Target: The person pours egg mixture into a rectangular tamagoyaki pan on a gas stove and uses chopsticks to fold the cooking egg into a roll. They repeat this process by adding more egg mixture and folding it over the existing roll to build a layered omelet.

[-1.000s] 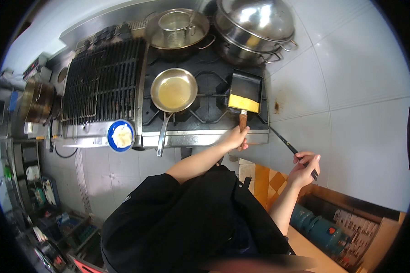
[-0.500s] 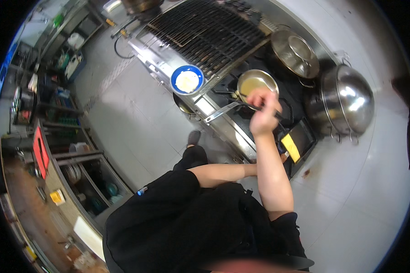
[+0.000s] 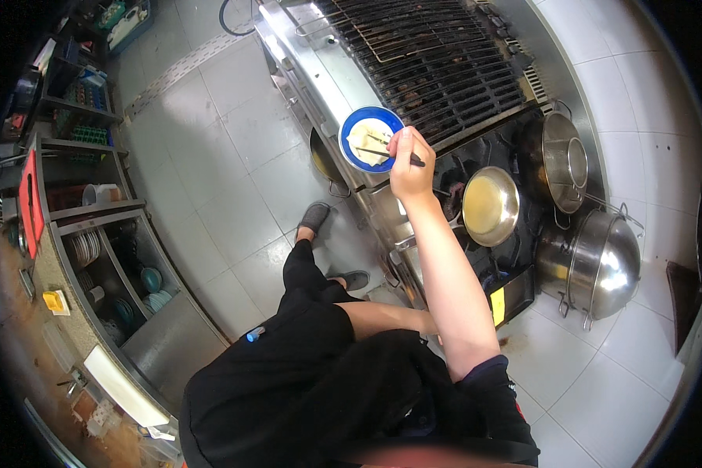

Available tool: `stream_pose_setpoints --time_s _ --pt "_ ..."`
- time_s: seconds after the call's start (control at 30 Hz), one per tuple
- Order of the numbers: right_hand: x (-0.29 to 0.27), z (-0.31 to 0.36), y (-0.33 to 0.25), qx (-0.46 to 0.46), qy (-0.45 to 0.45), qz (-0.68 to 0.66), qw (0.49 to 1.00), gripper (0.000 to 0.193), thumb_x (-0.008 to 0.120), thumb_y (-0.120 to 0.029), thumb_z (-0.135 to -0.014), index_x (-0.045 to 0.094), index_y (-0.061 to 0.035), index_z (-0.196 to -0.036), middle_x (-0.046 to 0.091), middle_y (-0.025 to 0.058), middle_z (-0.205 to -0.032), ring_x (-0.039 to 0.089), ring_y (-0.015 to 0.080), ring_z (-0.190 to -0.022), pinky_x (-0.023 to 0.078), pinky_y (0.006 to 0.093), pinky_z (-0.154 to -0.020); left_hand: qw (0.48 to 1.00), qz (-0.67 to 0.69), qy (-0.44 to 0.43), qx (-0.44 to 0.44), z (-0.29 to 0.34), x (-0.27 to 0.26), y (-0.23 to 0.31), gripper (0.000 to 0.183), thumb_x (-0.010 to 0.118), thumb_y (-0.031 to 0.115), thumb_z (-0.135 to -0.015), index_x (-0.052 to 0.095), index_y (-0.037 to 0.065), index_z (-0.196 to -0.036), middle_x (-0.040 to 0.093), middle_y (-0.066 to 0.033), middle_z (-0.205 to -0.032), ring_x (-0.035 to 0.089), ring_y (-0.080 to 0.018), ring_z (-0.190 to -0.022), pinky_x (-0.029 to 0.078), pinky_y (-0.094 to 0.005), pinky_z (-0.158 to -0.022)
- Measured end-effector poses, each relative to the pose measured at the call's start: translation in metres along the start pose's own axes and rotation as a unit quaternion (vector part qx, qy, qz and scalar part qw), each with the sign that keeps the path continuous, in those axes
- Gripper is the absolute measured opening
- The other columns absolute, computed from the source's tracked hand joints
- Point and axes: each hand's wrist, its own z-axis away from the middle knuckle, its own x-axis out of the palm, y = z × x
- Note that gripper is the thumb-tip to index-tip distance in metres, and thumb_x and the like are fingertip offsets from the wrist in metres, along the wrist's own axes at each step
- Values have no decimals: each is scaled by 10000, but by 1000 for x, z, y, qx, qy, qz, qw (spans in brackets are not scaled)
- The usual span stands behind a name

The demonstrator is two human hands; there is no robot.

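My right hand (image 3: 412, 160) is closed around dark chopsticks (image 3: 381, 153). Their tips reach into a blue bowl (image 3: 349, 150), touching a soft, pale yellow-white food (image 3: 368, 140) in it. The bowl stands on the metal front ledge beside the grill. To the right of my right forearm, a round metal pan (image 3: 491, 207) with yellowish liquid sits on the stove; the forearm covers its handle side. My left forearm (image 3: 390, 318) passes behind the right one, which hides nearly all of my left hand.
A black grill grate (image 3: 437, 70) lies beyond the bowl. Large pots (image 3: 593, 265) and a strainer (image 3: 576, 162) stand at the stove's right. A dark tray (image 3: 520, 295) with a yellow flat piece (image 3: 498, 306) is nearer me. Shelves with dishes (image 3: 84, 248) line the left.
My right hand has moved left and away from me, from over the pan to the blue bowl, bringing the chopsticks with it. The whole view has also shifted.
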Motion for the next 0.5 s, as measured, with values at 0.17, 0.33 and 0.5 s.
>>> stream_pose_setpoints --time_s 0.17,0.33,0.5 --pt "4 -8 17 -22 72 -13 997 472 389 -151 -1047 526 11 -624 575 118 -604 595 261 -550 469 365 -574 1000 15 -12 8 -2 4 6 374 585 344 -1001 585 40 -1218 612 -128 -1194 533 -191 -1140 406 -350 -983" --pt "3 -19 30 35 135 1 990 637 312 -324 -1079 528 -8 -570 568 94 -522 603 226 -515 476 330 -559 999 24 -11 19 -3 3 10 377 585 338 -1001 585 41 -1232 613 -132 -1199 534 -187 -1150 408 -353 -992" --pt "-14 -18 20 100 222 -67 968 660 301 -358 -1082 477 -24 -541 574 94 -527 574 195 -488 465 310 -544 999 28 -29 11 7 9 1 379 585 333 -1002 585 41 -1245 615 -137 -1203 535 -182 -1161 410 -357 -1001"
